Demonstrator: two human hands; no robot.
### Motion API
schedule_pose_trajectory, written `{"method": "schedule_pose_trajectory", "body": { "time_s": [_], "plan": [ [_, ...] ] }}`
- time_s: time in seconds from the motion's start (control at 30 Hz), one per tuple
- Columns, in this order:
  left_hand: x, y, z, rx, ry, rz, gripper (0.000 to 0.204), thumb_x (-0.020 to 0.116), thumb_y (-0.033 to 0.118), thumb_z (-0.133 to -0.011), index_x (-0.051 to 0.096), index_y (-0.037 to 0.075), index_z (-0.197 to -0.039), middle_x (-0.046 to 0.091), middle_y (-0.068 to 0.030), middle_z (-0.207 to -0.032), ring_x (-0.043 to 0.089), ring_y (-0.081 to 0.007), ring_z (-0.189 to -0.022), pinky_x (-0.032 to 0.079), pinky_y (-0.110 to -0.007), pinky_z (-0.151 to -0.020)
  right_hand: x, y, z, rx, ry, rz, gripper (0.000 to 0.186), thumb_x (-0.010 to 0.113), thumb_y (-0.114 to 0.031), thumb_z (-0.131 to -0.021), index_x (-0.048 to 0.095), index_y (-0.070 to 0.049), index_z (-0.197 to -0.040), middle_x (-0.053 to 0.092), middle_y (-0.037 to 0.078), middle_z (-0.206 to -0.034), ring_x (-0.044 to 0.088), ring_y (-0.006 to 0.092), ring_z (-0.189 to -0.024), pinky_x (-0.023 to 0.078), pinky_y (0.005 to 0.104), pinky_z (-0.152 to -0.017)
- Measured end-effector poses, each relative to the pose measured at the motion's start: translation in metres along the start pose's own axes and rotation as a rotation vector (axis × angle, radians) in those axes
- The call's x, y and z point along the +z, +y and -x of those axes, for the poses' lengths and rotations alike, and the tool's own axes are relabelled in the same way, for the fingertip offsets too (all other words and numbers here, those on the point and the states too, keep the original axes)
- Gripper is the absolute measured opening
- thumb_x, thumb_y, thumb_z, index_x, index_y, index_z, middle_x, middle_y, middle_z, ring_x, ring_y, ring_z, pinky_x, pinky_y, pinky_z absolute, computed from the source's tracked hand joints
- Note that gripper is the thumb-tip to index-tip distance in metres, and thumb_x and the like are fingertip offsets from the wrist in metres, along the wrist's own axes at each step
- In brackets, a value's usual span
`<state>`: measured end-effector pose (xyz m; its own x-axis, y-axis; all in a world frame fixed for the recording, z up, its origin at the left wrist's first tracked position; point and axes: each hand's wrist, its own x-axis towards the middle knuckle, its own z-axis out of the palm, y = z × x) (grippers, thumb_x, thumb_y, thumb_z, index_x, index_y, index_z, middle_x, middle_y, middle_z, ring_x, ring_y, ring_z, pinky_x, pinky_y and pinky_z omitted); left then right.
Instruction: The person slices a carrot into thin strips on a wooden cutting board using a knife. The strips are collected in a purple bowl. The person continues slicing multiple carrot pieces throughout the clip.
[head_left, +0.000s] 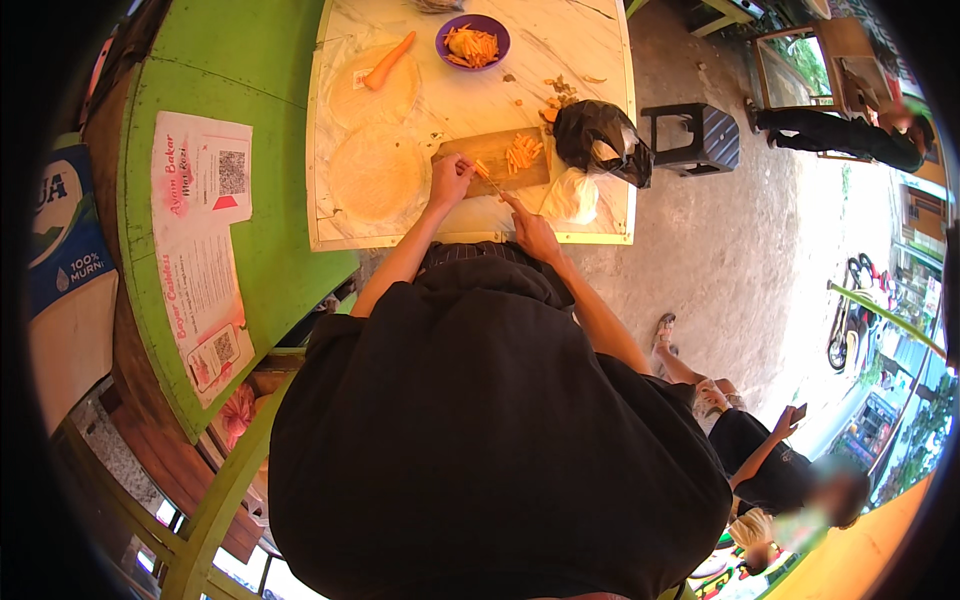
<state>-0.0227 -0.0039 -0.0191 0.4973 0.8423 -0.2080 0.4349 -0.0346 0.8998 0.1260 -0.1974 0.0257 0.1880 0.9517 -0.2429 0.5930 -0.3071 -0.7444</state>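
My left hand (453, 180) is closed on a piece of carrot (482, 169) at the near left of a wooden cutting board (462, 149). A knife (494, 186) is gripped in my right hand (532, 232), its blade angled toward that piece. Several cut carrot sticks (523, 153) lie on the board's right part. Beyond it, a purple bowl (441, 47) holds more carrot sticks. One whole carrot (390, 62) rests across the farther of two pale round sheets; the nearer round sheet (375, 175) lies left of my left hand.
On the marble-patterned table (470, 105), a black plastic bag (585, 130) and a whitish bag (572, 196) stand right of the board, with peelings (560, 97) behind. A green surface (280, 130) adjoins on the left. Right are a dark stool (712, 140) and a person holding a phone (797, 414).
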Motion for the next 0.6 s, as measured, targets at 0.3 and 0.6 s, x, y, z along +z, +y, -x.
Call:
{"method": "schedule_pose_trajectory", "body": {
  "time_s": [0.3, 0.6],
  "plan": [
    [0.0009, 0.0018, -0.0016, -0.004, 0.013, 0.034, 0.006, 0.072, 0.001, -0.089, 0.071, -0.004, -0.093, 0.069, -0.0122, -0.077, 0.066, -0.0187, -0.068, 0.054, -0.032, -0.065, -0.0026, 0.0013, -0.0027, -0.049, 0.002, 0.013, 0.059, 0.05, -0.008, -0.101, 0.04, -0.02, -0.157, 0.063, 0.03, -0.073, 0.062, 0.0504, -0.066, 0.047, 0.0564, -0.062],
    [0.001, -0.0005, -0.0011, 0.014, 0.019, 0.02, 0.011, 0.072, 0.0, -0.089, 0.073, -0.004, -0.099, 0.071, -0.013, -0.08, 0.068, -0.0196, -0.07, 0.055, -0.032, -0.067, -0.0016, 0.0004, -0.0034, -0.078, 0.009, -0.002, 0.059, 0.05, -0.007, -0.1, 0.04, -0.019, -0.157, 0.062, 0.031, -0.073, 0.062, 0.0506, -0.065, 0.046, 0.0568, -0.062]
  ]
}}
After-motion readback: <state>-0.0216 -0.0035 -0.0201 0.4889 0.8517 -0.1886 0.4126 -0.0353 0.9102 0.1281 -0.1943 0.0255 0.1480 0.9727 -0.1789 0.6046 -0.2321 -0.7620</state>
